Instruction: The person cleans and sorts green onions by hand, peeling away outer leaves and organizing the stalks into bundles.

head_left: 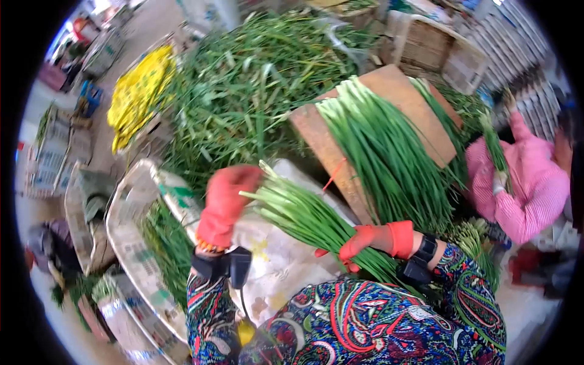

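Observation:
My right hand (368,243), in a red rubber glove, is wrapped round a bunch of garlic chives (298,210) at its green middle. The pale root ends point up and left, and the leaves run back under my right forearm. Beside those pale ends is my left hand (228,198), also red-gloved. Motion smears its fingers, so their grip cannot be made out. Beyond the bunch, a thick row of chives (389,146) lies across a brown board (420,121), pale ends uppermost.
A big heap of loose green leaves (255,85) rises ahead, with a yellow sack (140,91) at its left. A white basket (115,213) holding greens stands left. On the right, a co-worker in a pink checked top (523,176) holds a small bunch (494,143).

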`<state>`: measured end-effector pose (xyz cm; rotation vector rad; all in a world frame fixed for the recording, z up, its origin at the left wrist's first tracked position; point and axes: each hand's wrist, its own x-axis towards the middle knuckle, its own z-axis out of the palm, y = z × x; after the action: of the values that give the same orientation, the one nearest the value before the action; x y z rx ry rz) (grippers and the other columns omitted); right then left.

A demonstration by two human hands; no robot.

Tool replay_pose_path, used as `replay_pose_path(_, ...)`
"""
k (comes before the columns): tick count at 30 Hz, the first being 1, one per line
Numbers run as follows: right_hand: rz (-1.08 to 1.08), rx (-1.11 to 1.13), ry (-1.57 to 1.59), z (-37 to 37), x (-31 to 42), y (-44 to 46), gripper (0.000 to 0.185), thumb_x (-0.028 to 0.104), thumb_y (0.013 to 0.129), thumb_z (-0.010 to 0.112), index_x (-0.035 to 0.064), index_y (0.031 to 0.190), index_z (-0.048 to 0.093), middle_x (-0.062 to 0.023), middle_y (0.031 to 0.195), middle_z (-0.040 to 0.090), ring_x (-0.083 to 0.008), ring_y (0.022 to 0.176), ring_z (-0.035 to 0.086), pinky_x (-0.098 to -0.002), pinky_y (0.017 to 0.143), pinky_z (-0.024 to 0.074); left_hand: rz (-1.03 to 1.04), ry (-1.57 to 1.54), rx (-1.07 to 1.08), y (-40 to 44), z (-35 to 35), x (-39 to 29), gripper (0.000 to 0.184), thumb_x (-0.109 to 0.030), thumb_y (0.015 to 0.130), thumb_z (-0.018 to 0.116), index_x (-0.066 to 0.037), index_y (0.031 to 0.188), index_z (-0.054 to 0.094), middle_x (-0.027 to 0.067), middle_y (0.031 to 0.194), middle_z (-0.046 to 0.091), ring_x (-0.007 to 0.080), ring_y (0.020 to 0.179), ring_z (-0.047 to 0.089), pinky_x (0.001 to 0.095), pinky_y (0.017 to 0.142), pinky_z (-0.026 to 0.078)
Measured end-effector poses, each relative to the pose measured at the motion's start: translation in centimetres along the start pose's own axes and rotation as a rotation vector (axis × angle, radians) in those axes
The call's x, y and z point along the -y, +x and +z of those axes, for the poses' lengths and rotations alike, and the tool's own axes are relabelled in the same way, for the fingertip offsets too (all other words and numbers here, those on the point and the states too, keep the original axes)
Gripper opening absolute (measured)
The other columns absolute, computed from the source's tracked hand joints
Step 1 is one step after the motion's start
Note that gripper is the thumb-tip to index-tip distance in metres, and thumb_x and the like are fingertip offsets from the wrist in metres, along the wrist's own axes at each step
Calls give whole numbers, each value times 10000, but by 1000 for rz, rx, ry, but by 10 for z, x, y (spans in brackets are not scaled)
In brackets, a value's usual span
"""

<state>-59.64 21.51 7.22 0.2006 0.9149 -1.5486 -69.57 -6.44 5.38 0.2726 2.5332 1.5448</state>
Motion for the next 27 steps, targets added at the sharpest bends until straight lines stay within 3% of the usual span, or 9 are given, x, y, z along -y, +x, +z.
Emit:
replay_pose_path(4,-19,-252,-120,-1,7,-37,455,177,759,589,-2,1170,513,-49,713,586,-107,623,524,-241,643,418,-173,-304,-297,10,-47,33,191,-149,838,586,20,922,612,54,818,633,99,659,585,215,621,489)
replay_pose_path(6,-168,-425,-275,-27,7,-56,377,181,763,598,10,1097,561,-58,733,612,-108,656,551,-244,681,424,-255,-319,-222,14,-52,29,205,-140,836,589,18,966,605,52,831,631,100,665,588,213,619,485)
replay_pose_path(10,-425,-1316,-959,-36,41,-75,550,263,725,627,26,1188,446,-138,834,633,-252,708,612,-332,690,473,-55,56,-76,36,-5,17,351,-170,802,611,-71,1134,556,45,765,619,98,607,540,224,587,451)
replay_pose_path(12,-243,-1687,-1143,-40,64,-60,665,385,739,583,12,1245,366,-176,913,606,-288,763,604,-369,689,476,45,311,34,47,24,-15,452,-146,770,611,-124,1209,502,75,742,605,155,620,553,280,587,465)
replay_pose_path(15,-223,-1854,-1209,-87,74,-22,743,397,720,598,24,1295,311,-178,966,588,-315,790,598,-387,673,484,351,523,57,65,77,-22,625,-88,735,604,-165,1309,368,99,743,578,222,626,553,351,548,457)
replay_pose_path(18,-283,-1908,-1307,-128,72,7,1030,449,613,688,63,1378,117,-167,1274,392,-326,1143,411,-439,973,302,262,884,280,87,123,-48,730,-64,691,563,-194,1354,286,134,959,561,296,796,560,383,636,471)
replay_pose_path(19,-236,-1858,-1186,-138,68,17,1092,410,576,725,107,1392,66,-147,1359,277,-311,1254,262,-445,1037,178,460,933,199,94,135,-41,744,-67,676,566,-204,1353,290,122,1044,532,295,904,529,384,705,457)
replay_pose_path(21,-293,-1864,-1206,-140,63,20,1093,430,577,716,106,1394,65,-152,1378,250,-317,1269,244,-440,1041,182,751,1036,82,108,158,-27,774,-74,642,578,-231,1348,302,73,1278,409,283,1186,370,435,928,351)
replay_pose_path(27,-258,-1659,-1280,-119,68,-20,941,422,633,653,94,1377,178,-144,1390,240,-310,1276,243,-426,1047,180,972,975,148,141,188,-26,675,-135,697,543,-226,1330,332,46,1356,341,258,1248,315,487,1010,249)
